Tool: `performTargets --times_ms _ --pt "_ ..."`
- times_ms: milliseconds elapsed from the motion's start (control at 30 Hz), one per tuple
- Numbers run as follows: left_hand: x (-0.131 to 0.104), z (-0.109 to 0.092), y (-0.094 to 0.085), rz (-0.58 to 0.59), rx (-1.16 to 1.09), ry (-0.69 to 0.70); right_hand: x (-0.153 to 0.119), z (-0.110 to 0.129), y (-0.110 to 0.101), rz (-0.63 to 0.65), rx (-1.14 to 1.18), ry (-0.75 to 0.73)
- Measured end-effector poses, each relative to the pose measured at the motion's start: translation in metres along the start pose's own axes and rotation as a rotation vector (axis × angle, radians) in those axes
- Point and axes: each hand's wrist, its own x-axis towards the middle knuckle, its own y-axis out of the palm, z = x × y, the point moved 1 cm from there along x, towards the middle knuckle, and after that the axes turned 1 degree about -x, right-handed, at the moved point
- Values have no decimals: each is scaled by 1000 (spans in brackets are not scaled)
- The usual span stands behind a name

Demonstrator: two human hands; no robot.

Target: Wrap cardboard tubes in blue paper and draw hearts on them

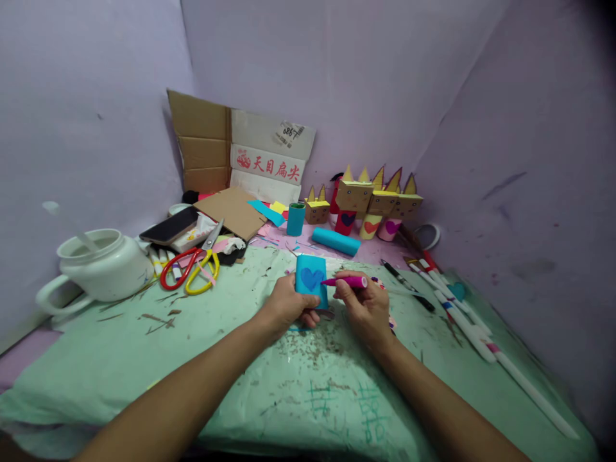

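Note:
A blue paper-covered tube (304,264) with a darker blue heart (312,280) on its face is held upright by my left hand (287,300), thumb across its lower front. My right hand (366,305) grips a magenta marker (353,282). The marker's tip points left and meets, or nearly meets, the heart's right edge; actual contact is too small to tell. Behind my hands lies a rolled blue paper tube (335,242), and a shorter blue tube (296,219) stands to its left.
Red- and yellow-handled scissors (202,266), a phone (169,226) and a white pot (108,263) are at left. Cardboard cat figures (355,194) stand at the back beside a folded carton (267,160). Several markers (464,327) and a black pen (408,286) lie at right.

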Motion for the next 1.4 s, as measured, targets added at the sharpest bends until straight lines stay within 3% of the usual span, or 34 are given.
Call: performTargets --times_ms 133,333,533,733,967,1400 --pt "-1 -1 1 0 4 3 0 3 0 39 -10 -26" --pt "-1 -1 1 -12 12 -6 0 -1 -2 -30 7 28" --pt "0 -1 1 -16 12 -8 -1 -1 0 37 6 6" --pt "0 -1 1 -18 14 -19 0 -2 -1 -19 -20 30" --pt "2 1 1 -19 7 -14 -2 7 1 56 -44 -46" --pt "0 -1 1 -9 40 -9 -2 16 1 62 -110 -119"
